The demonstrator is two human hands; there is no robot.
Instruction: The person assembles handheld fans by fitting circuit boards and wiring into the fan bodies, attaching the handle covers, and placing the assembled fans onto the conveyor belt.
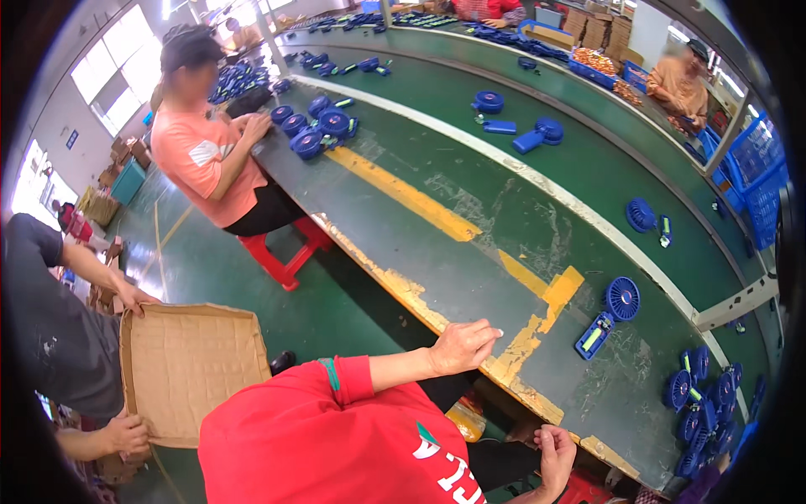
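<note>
My left hand [463,344] rests palm down on the worn yellow-striped front edge of the long green table [470,252], holding nothing. My right hand [556,449] is lower, by the table's underside near my lap, its fingers curled in with nothing visible in them. My red shirt fills the lower middle. The nearest item is a small blue hand-held fan [610,312] lying on the table to the right of my left hand, apart from it. A heap of several similar blue fans [701,412] lies at the table's near right end.
At the left, a person in grey holds an open cardboard box [189,370] with both hands. A person in an orange shirt [206,160] sits on a red stool [281,252] by more blue fans [319,126]. Another worker [680,84] and blue crates [756,176] are beyond the table.
</note>
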